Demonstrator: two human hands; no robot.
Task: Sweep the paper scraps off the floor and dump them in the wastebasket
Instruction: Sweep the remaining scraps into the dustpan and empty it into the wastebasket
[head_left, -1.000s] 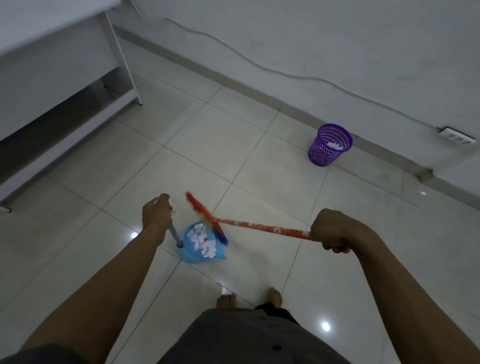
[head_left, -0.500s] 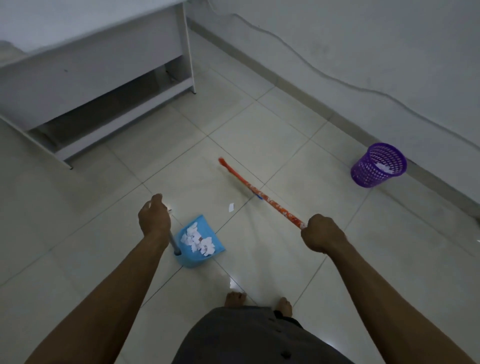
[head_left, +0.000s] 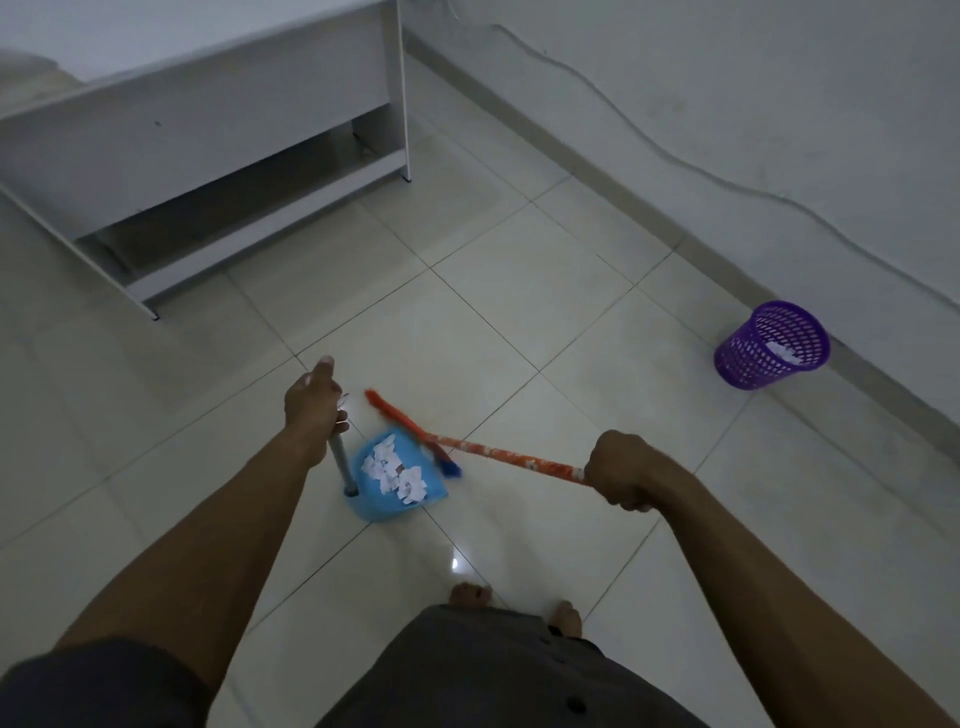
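- Head of the broom (head_left: 498, 457) blurred at the mouth of the dustpan (head_left: 371, 506)
- The left hand (head_left: 314, 402) grips the dustpan's grey handle; the right hand (head_left: 621, 470) grips the broom stick
- The paper scraps (head_left: 392, 470) lie in the dustpan; the purple wastebasket (head_left: 763, 353) stands well apart, by the wall (head_left: 727, 78) on the glossy tiled floor (head_left: 519, 291)

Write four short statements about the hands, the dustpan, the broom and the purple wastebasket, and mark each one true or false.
1. The left hand grips the grey handle of the dustpan. True.
2. The dustpan is empty. False: white paper scraps lie in it.
3. The right hand grips the handle of the orange broom. True.
4. The wastebasket lies on its side. False: it stands on its base near the wall.
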